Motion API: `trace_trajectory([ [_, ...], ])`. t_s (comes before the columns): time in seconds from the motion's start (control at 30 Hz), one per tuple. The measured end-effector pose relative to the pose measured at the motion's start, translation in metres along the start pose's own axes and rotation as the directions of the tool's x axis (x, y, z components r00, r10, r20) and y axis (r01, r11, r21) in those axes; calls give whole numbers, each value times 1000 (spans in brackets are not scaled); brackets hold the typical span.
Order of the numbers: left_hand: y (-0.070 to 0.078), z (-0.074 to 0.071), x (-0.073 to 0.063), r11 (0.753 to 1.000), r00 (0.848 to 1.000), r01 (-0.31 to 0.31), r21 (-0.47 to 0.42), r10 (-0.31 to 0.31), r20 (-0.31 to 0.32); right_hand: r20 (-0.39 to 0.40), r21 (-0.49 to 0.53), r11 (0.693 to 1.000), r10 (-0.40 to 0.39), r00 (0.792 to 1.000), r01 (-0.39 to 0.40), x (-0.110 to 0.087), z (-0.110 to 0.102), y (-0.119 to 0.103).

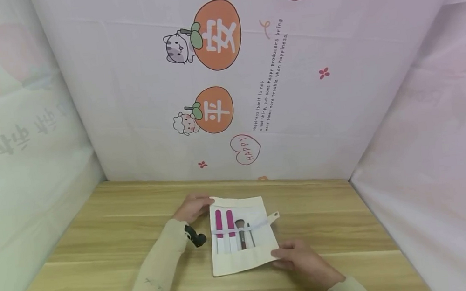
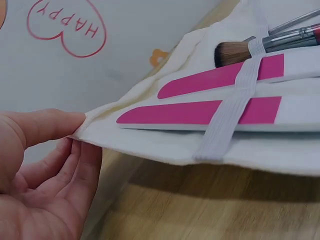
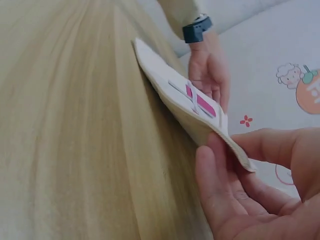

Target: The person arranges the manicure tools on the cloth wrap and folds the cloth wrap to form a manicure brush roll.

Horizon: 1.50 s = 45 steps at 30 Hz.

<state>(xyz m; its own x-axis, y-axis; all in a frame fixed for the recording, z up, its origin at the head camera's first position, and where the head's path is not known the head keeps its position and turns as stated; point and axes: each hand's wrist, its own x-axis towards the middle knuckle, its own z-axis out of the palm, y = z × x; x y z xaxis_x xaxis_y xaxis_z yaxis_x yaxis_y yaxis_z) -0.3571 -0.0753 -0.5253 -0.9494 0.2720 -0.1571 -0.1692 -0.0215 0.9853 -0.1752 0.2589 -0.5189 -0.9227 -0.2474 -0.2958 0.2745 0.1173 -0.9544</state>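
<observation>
A cream fabric roll-up pouch (image 1: 244, 261) lies unfolded between my two hands, lifted off the wood at its edge. My left hand (image 1: 193, 208) pinches its far left corner, thumb above and fingers beneath. At the near right corner, my right hand (image 1: 300, 258) pinches the fabric the same way. A white elastic band (image 2: 232, 102) holds two flat pink-and-white strips with rounded ends (image 2: 170, 112), a brush (image 2: 234, 53) with brown bristles and a thin metal tool (image 1: 251, 235). Their lower ends sit in the pouch's bottom pocket.
A strap tab (image 1: 274, 216) with a fastener sticks out from the pouch's right side. The wood-grain table (image 1: 138, 211) meets a printed white cloth wall (image 1: 136, 103) behind, with more cloth at both sides. Each wrist wears a dark camera mount (image 1: 194, 236).
</observation>
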Motion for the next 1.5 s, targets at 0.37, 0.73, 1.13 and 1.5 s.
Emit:
trace_trajectory([
  [0.37, -3, -30, -24, 997, 999, 25, -72, -22, 36, 40, 207, 978, 17, 999, -25, 11, -16, -4],
  [0.73, -15, -55, -65, 998, 991, 55, -35, -50, 128, 56, 229, 973, 3, 998, -15, 23, -41, -12],
  [1.13, -13, -53, -120, 994, 961, 104, -44, -89, 263, -90, 105, 993, 59, 994, -49, 58, -50, -40],
  [1.5, -12, -21, -158, 982, 895, 55, 180, -128, 427, -151, -22, 1000, 11, 989, -15, 88, -44, -47],
])
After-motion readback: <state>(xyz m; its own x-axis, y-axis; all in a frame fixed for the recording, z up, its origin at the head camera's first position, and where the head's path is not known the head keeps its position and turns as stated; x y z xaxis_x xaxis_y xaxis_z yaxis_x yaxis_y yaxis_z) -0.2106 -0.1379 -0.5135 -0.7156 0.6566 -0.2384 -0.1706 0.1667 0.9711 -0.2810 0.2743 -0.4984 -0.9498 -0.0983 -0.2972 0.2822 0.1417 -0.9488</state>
